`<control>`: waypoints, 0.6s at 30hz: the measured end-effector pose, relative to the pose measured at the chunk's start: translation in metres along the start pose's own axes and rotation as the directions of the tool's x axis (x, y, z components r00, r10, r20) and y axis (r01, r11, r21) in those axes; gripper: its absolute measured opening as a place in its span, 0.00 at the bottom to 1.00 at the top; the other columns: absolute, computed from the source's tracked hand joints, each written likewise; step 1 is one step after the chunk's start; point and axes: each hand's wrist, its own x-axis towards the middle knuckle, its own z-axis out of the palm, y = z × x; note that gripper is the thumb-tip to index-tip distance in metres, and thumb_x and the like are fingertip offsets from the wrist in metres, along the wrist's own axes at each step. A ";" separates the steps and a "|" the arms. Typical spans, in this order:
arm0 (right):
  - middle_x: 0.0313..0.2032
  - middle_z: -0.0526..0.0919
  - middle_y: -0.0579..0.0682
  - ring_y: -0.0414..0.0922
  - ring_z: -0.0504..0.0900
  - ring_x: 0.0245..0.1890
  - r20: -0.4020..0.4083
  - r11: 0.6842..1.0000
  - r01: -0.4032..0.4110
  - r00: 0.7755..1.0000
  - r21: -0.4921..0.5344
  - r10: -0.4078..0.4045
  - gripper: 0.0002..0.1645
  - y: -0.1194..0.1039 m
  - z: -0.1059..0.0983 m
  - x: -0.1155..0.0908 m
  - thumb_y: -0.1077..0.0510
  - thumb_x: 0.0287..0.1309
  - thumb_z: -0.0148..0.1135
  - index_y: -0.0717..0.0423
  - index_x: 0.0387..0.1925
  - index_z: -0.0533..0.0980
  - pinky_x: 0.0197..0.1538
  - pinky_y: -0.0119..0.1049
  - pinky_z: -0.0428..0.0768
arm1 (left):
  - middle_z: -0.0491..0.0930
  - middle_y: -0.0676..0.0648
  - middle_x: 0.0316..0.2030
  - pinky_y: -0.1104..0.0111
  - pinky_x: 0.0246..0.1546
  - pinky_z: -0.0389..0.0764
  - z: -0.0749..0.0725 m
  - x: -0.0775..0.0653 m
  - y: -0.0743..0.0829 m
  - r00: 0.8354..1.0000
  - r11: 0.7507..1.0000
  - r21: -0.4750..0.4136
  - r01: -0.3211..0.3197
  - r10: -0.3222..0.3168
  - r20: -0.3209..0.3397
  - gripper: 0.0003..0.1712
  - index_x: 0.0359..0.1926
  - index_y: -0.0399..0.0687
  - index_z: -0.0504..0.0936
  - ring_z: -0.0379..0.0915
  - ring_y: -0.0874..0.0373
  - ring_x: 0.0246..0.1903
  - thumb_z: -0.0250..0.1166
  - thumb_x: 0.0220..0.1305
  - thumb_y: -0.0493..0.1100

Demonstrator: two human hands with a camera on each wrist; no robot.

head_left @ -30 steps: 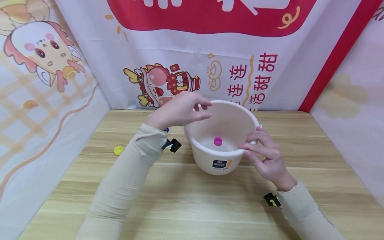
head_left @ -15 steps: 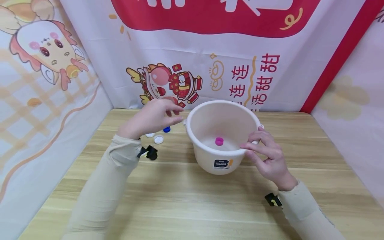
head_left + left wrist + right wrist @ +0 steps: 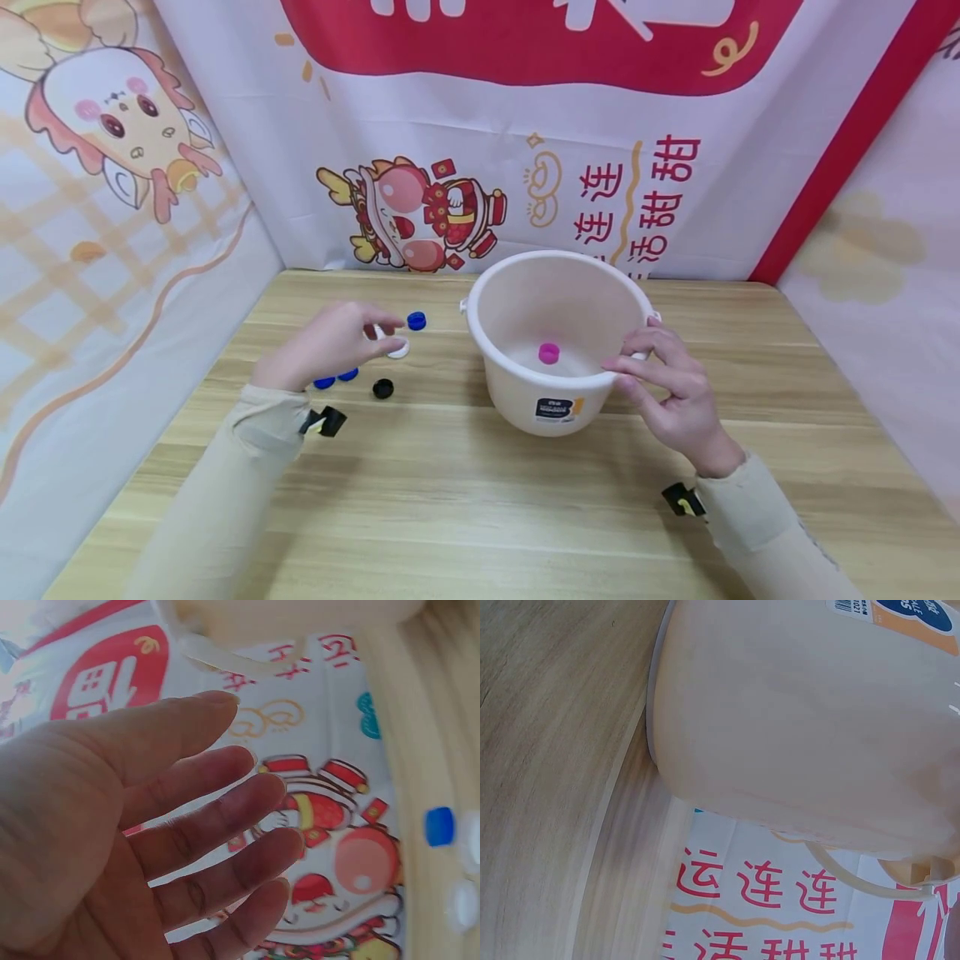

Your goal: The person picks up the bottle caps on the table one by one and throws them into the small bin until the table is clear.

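Note:
My left hand hovers above a scatter of bottle caps on the left of the table. In the left wrist view its fingers are spread and loosely bent, with nothing between them. Just past the fingertips lie a blue cap and a white cap. A black cap and two more blue caps are nearer the wrist. My right hand pinches the right rim of a cream plastic bucket. Inside, on its bottom, rests a pink cap.
The wooden table is backed by a printed cloth, with cloth walls on both sides. The bucket's handle hangs down its far side in the right wrist view.
My left hand has swung from over the bucket's left rim leftward and down to the caps, uncovering several of them. My right hand keeps its grip on the rim.

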 end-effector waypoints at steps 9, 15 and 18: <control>0.34 0.79 0.62 0.55 0.75 0.44 -0.006 1.000 0.007 1.000 0.008 -0.007 0.20 0.000 0.002 0.000 0.50 0.67 0.63 0.65 0.32 0.85 0.69 0.60 0.59 | 0.83 0.51 0.34 0.66 0.31 0.79 0.043 -0.018 -0.048 0.996 0.995 -0.078 0.061 -0.056 0.067 0.19 0.51 0.38 0.85 0.77 0.59 0.32 0.70 0.63 0.45; 0.34 0.79 0.62 0.55 0.75 0.44 -0.003 1.000 0.006 1.000 0.014 -0.006 0.20 0.001 0.002 0.000 0.50 0.67 0.62 0.64 0.32 0.86 0.69 0.60 0.58 | 0.85 0.49 0.37 0.61 0.38 0.80 0.063 -0.026 -0.070 0.994 0.993 -0.079 0.090 -0.085 0.067 0.24 0.53 0.36 0.83 0.79 0.58 0.35 0.72 0.60 0.46; 0.34 0.79 0.62 0.55 0.74 0.44 -0.005 1.000 0.005 1.000 0.017 -0.005 0.20 0.001 0.002 0.000 0.50 0.67 0.62 0.64 0.32 0.86 0.69 0.60 0.58 | 0.85 0.49 0.39 0.59 0.43 0.80 0.071 -0.027 -0.077 0.991 0.989 -0.092 0.113 -0.105 0.083 0.26 0.55 0.37 0.82 0.79 0.58 0.38 0.73 0.60 0.48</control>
